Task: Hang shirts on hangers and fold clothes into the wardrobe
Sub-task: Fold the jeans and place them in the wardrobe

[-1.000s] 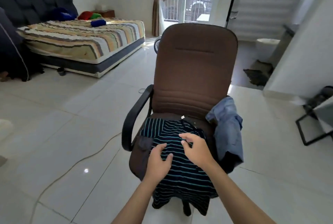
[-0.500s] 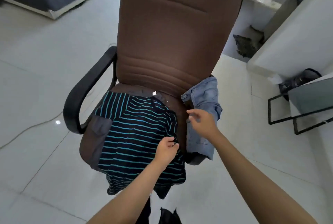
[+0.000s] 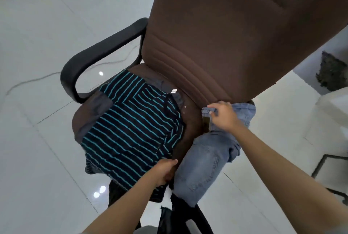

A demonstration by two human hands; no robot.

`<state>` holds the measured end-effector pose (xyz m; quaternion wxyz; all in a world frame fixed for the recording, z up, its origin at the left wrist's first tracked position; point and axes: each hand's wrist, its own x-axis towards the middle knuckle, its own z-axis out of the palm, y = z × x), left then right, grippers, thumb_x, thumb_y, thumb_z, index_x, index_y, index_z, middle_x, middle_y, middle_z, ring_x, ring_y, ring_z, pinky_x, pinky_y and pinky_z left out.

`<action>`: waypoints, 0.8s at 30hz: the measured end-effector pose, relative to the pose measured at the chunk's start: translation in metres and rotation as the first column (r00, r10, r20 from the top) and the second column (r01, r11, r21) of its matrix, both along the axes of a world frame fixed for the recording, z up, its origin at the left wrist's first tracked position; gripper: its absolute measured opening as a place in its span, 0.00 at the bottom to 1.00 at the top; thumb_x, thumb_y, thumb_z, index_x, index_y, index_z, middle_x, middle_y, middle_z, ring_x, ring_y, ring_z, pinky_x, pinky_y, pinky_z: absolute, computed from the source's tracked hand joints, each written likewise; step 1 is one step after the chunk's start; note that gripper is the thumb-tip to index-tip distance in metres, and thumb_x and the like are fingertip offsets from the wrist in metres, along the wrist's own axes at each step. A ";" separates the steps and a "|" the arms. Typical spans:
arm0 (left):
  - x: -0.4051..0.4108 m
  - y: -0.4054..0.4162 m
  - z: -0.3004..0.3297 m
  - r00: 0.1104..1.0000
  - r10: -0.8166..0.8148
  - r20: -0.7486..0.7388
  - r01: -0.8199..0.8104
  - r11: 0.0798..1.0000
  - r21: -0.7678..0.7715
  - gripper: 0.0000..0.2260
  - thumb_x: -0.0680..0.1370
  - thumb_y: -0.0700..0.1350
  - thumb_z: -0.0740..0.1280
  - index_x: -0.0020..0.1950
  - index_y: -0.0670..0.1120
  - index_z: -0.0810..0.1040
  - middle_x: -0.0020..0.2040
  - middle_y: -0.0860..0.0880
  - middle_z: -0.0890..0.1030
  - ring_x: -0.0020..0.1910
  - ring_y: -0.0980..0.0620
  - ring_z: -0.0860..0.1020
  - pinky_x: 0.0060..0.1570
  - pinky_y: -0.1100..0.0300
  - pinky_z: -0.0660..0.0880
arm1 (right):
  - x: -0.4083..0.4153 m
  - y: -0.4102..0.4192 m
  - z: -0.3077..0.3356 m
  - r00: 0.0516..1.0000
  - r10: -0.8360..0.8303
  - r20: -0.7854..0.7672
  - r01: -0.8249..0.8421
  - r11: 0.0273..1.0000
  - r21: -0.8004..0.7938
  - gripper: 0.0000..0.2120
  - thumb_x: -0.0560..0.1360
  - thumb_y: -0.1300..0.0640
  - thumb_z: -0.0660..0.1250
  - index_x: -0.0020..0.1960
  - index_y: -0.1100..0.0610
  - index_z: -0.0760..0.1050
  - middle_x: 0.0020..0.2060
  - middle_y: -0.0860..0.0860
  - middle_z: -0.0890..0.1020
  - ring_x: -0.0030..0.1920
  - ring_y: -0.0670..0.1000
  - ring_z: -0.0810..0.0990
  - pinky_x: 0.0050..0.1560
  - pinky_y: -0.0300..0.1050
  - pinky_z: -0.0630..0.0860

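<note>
Since half a second ago your view has dropped closer over the seat, and your right hand (image 3: 223,117) has gone from hovering by the jeans (image 3: 205,162) to closing on them. Your left hand (image 3: 165,170), nearest you, has slid down the striped shirt (image 3: 131,130) to its front right edge.

That left hand is curled over the shirt's edge at the lip of the seat — it looks like a grip, probably to pin or shift the shirt while the jeans come free, though the fingertips are tucked under the cloth and you can't see how much they have hold of. Just beside it the pale jeans hang off the seat's right side, one leg drooping toward the floor.

Farther up, your right hand pinches the jeans' waistband, thumb and fingers closed on the denim — a sensible place to lift from, since the whole garment follows. The shirt lies flat across the brown chair (image 3: 216,45), collar toward the backrest, likely spread there for folding.

A grey garment (image 3: 98,105) shows from under the shirt's left side; its shape is mostly covered. Dark cloth below the seat front is cut off and hard to identify. No hanger or wardrobe is in view.
</note>
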<state>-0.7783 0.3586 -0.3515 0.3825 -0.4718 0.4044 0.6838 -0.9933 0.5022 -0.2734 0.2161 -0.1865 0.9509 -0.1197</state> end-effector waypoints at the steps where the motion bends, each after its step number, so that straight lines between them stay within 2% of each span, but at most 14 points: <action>1: -0.002 0.009 -0.001 0.998 0.050 0.027 -0.050 0.998 0.023 0.10 0.77 0.49 0.65 0.42 0.44 0.76 0.35 0.45 0.75 0.32 0.48 0.73 0.34 0.60 0.69 | -0.014 0.002 -0.005 0.998 0.062 -0.004 -0.061 0.996 0.066 0.15 0.76 0.58 0.63 0.62 0.53 0.77 0.56 0.59 0.78 0.60 0.62 0.71 0.63 0.53 0.69; 4: -0.006 0.027 -0.004 0.978 0.171 0.121 -0.180 0.981 0.069 0.14 0.79 0.51 0.63 0.43 0.41 0.79 0.43 0.42 0.80 0.40 0.44 0.77 0.40 0.55 0.76 | -0.043 0.008 -0.014 0.979 0.202 0.022 -0.201 0.951 0.233 0.17 0.77 0.56 0.62 0.65 0.49 0.74 0.59 0.57 0.75 0.62 0.61 0.70 0.65 0.55 0.67; 6: -0.010 0.031 -0.003 0.962 0.222 0.157 -0.232 0.971 0.051 0.14 0.79 0.50 0.63 0.44 0.40 0.78 0.47 0.41 0.79 0.44 0.43 0.77 0.46 0.52 0.76 | -0.054 0.012 -0.019 0.973 0.223 0.061 -0.231 0.933 0.277 0.18 0.77 0.56 0.61 0.66 0.49 0.72 0.61 0.57 0.74 0.61 0.61 0.72 0.62 0.53 0.70; 9: -0.011 0.028 -0.005 0.937 0.275 0.215 -0.282 0.960 -0.002 0.11 0.78 0.46 0.65 0.50 0.38 0.76 0.50 0.42 0.77 0.47 0.42 0.76 0.45 0.49 0.75 | -0.064 0.012 -0.028 0.955 0.277 0.103 -0.296 0.899 0.325 0.18 0.77 0.56 0.62 0.67 0.48 0.71 0.62 0.58 0.73 0.58 0.61 0.75 0.58 0.52 0.73; 11: -0.008 0.025 -0.005 0.926 0.302 0.226 -0.303 0.952 -0.032 0.13 0.76 0.44 0.67 0.58 0.38 0.75 0.54 0.41 0.76 0.52 0.40 0.76 0.45 0.47 0.76 | -0.069 0.010 -0.031 0.944 0.294 0.150 -0.328 0.893 0.309 0.18 0.77 0.56 0.63 0.66 0.46 0.72 0.62 0.57 0.75 0.58 0.60 0.76 0.59 0.52 0.74; 13: -0.005 0.025 -0.003 0.919 0.324 0.223 -0.316 0.946 -0.073 0.17 0.75 0.44 0.70 0.61 0.39 0.74 0.55 0.40 0.77 0.51 0.39 0.78 0.43 0.46 0.77 | -0.072 0.009 -0.035 0.939 0.312 0.142 -0.343 0.873 0.348 0.17 0.77 0.55 0.62 0.64 0.44 0.72 0.62 0.54 0.77 0.61 0.59 0.73 0.61 0.52 0.70; 14: -0.006 0.025 -0.005 0.912 0.356 0.206 -0.346 0.935 -0.082 0.17 0.74 0.44 0.70 0.62 0.40 0.74 0.56 0.40 0.78 0.51 0.39 0.78 0.44 0.46 0.78 | -0.074 0.009 -0.036 0.937 0.328 0.122 -0.350 0.850 0.393 0.16 0.77 0.54 0.62 0.64 0.43 0.72 0.61 0.53 0.77 0.63 0.59 0.70 0.61 0.52 0.67; 16: -0.011 0.025 -0.003 0.877 0.463 0.128 -0.452 0.885 -0.109 0.17 0.75 0.43 0.69 0.64 0.44 0.75 0.59 0.41 0.78 0.54 0.39 0.78 0.53 0.43 0.77 | -0.075 0.008 -0.038 0.929 0.360 0.085 -0.358 0.814 0.458 0.15 0.78 0.55 0.61 0.62 0.41 0.73 0.60 0.51 0.78 0.65 0.58 0.66 0.61 0.52 0.64; 18: -0.020 0.023 0.004 0.824 0.566 0.011 -0.560 0.818 -0.131 0.20 0.77 0.40 0.66 0.68 0.48 0.71 0.61 0.42 0.76 0.57 0.39 0.77 0.58 0.43 0.75 | -0.076 0.006 -0.038 0.920 0.380 0.094 -0.379 0.805 0.456 0.15 0.78 0.57 0.60 0.61 0.42 0.73 0.60 0.52 0.79 0.64 0.58 0.70 0.59 0.49 0.66; 21: -0.029 0.017 0.022 0.785 0.609 -0.117 -0.619 0.781 -0.086 0.21 0.78 0.36 0.64 0.70 0.47 0.68 0.62 0.42 0.75 0.56 0.39 0.77 0.54 0.45 0.77 | -0.080 0.007 -0.034 0.921 0.348 0.175 -0.389 0.851 0.352 0.13 0.78 0.60 0.61 0.58 0.47 0.75 0.58 0.54 0.79 0.55 0.57 0.78 0.48 0.45 0.72; 24: -0.034 0.011 0.029 0.757 0.623 -0.199 -0.645 0.762 -0.067 0.22 0.77 0.32 0.63 0.70 0.47 0.69 0.63 0.42 0.74 0.57 0.40 0.76 0.51 0.48 0.77 | -0.082 0.009 -0.031 0.925 0.324 0.197 -0.371 0.879 0.299 0.09 0.77 0.60 0.63 0.49 0.47 0.74 0.54 0.53 0.79 0.49 0.55 0.78 0.44 0.44 0.72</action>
